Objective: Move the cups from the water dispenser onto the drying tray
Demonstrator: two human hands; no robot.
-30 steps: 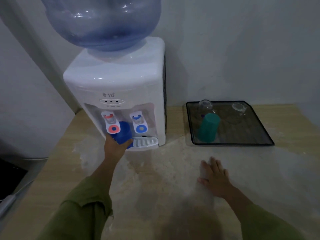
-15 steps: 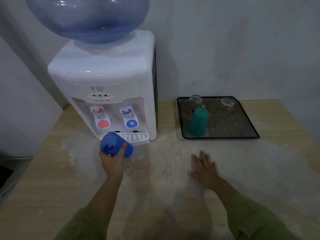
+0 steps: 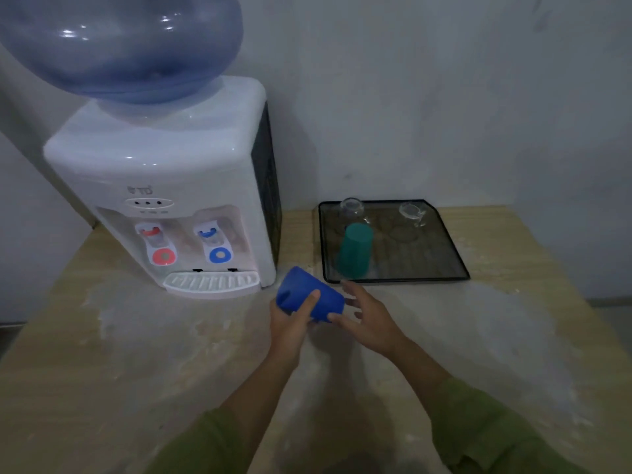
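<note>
My left hand (image 3: 290,323) gripped the blue cup (image 3: 309,297) on its side above the bench (image 3: 136,354), drying tray (image 3: 458,268) at two o'clock; right hand (image 3: 371,316), fingers (image 3: 349,287) spread, touched its rim. Light, rigid plastic, best held around the wall.

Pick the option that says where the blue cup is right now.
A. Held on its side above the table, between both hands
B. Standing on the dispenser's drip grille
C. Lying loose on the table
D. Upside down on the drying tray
A: the blue cup lies tilted in the left hand, with the right hand touching its end, short of the drying tray.
</note>
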